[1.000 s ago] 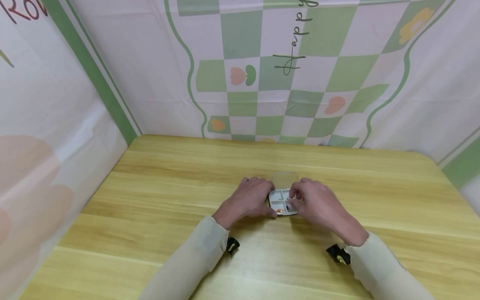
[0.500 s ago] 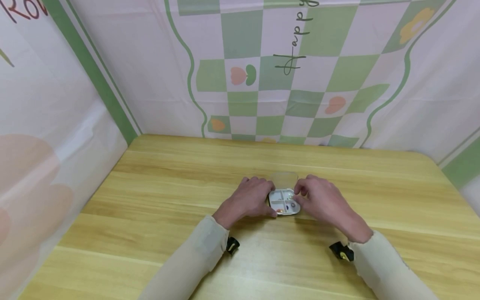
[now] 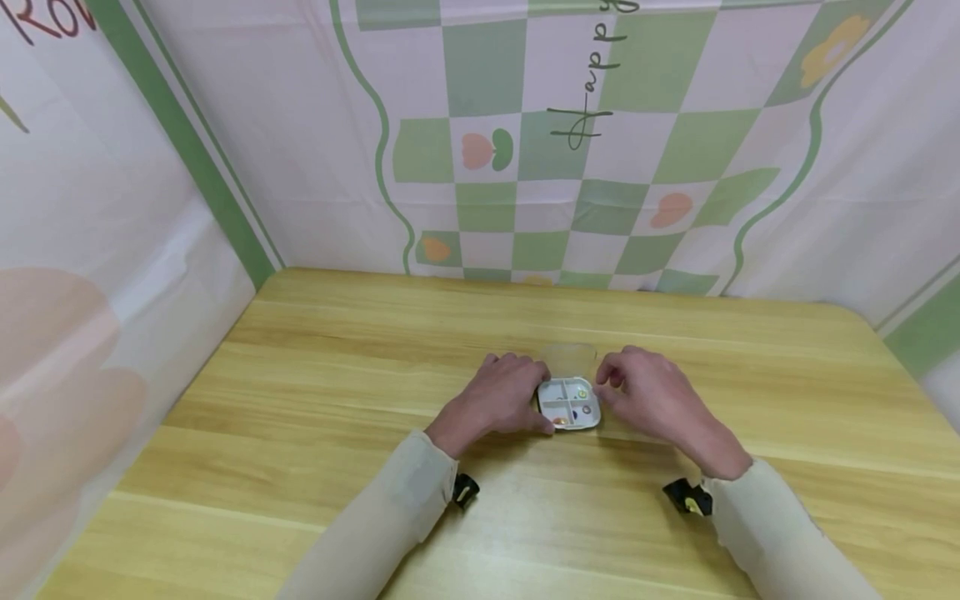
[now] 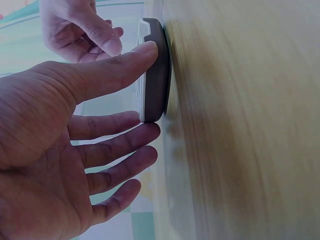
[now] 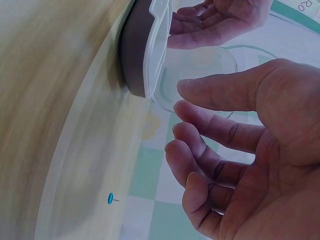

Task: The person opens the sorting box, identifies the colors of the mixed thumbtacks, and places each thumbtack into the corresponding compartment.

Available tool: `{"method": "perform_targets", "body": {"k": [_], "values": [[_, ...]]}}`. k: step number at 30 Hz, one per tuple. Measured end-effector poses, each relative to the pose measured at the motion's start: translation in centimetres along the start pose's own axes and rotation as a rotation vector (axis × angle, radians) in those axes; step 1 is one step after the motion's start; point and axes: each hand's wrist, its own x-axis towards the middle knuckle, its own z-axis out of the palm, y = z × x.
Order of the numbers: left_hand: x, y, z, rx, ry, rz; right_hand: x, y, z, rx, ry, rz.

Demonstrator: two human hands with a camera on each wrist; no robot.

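Observation:
A small pill box (image 3: 567, 403) with a dark base and a white tray in compartments lies on the table, its clear lid (image 3: 568, 358) swung back. Small coloured bits show in several compartments. My left hand (image 3: 504, 395) holds the box by its left side, thumb at the near corner and forefinger at the far one; the left wrist view shows the thumb on the dark base (image 4: 157, 75). Just off the box's right edge is my right hand (image 3: 651, 398), fingers loosely bent with nothing visible between them. A blue pushpin (image 5: 111, 198) lies on the table beyond it in the right wrist view.
The wooden table (image 3: 360, 350) runs back to a printed cloth (image 3: 555, 150) with green checks. More of this cloth hangs along the left side. Black wrist mounts (image 3: 465, 492) stick out below both sleeves.
My right hand has drawn back from over the box to its right side, uncovering the right compartments and the bits in them. My left hand has stayed on the box.

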Motion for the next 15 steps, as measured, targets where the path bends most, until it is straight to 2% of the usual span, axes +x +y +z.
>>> {"method": "perform_targets", "body": {"k": [15], "values": [[-0.1,0.0,-0.1,-0.010,-0.005,-0.003,0.3,1.3,0.0,0.011,-0.017,0.054]]}}
